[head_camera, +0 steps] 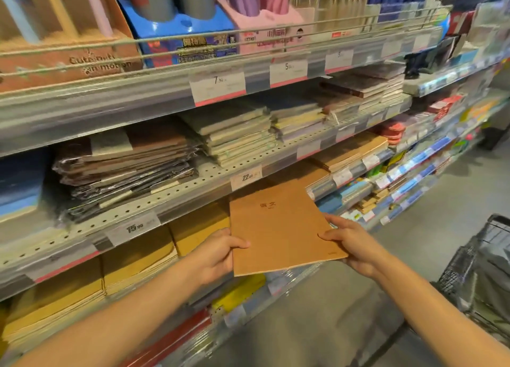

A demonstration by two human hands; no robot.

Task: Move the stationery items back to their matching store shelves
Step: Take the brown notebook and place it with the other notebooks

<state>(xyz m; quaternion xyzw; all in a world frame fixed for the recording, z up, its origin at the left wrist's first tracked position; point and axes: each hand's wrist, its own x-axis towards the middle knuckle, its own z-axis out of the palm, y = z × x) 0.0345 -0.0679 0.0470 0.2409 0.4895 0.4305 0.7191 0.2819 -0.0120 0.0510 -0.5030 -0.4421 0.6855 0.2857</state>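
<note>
Kraft notebook [284,228] held in front of the shelf [193,198] edge — left hand [218,253] and right hand [356,245] each grip a side. Best to slide it flat onto the matching kraft stack [350,151], corners squared — no bending.

The perforated middle shelf [154,201] is carrying stacks of wrapped brown notebooks [124,168] and pale notebooks [237,135]. The shelf below [66,267] is holding piles of yellow-brown exercise books [138,264].

A wire shopping cart [478,278] stands at lower right on the grey floor [441,201], beside white price tags [218,86] on shelf edges.
</note>
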